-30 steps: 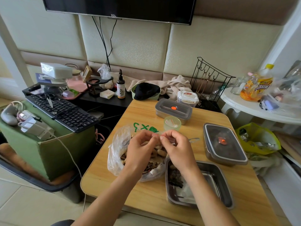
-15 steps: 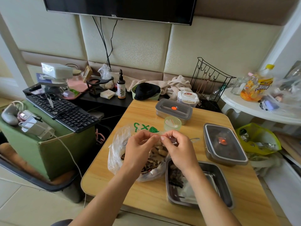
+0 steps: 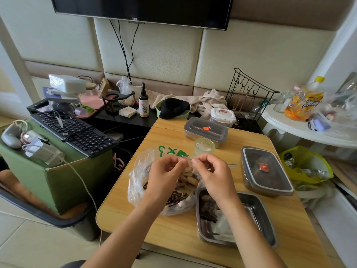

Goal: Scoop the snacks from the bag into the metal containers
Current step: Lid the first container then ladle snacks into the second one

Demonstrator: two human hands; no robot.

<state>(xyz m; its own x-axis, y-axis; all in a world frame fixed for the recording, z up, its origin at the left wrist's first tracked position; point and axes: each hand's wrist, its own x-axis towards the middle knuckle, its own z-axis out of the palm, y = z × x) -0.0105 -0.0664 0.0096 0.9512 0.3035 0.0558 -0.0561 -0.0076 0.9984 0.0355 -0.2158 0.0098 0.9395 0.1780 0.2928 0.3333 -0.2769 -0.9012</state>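
clear plastic up front: one bag (image 3: 142,180) sits on the wooden table (image 3: 173,229), mouth turned up toward the camera, with peanuts and striped sunflower seeds showing inside. left hand (image 3: 166,176) and right hand (image 3: 212,175) meet above it, each pinching the bag's upper rim between thumb and fingertips, knuckles close together. now the metal containers, three in all. one open container (image 3: 258,213) sits against the bag's right side, with a dark heap of snacks at its left end and its long axis hard to read under the right forearm. two are lidded: the far lidded container (image 3: 205,130) lies crossways, the right lidded container (image 3: 266,171) lies lengthways, running away from the person. one small green cup (image 3: 204,146) stands between the bag and the far lidded container.
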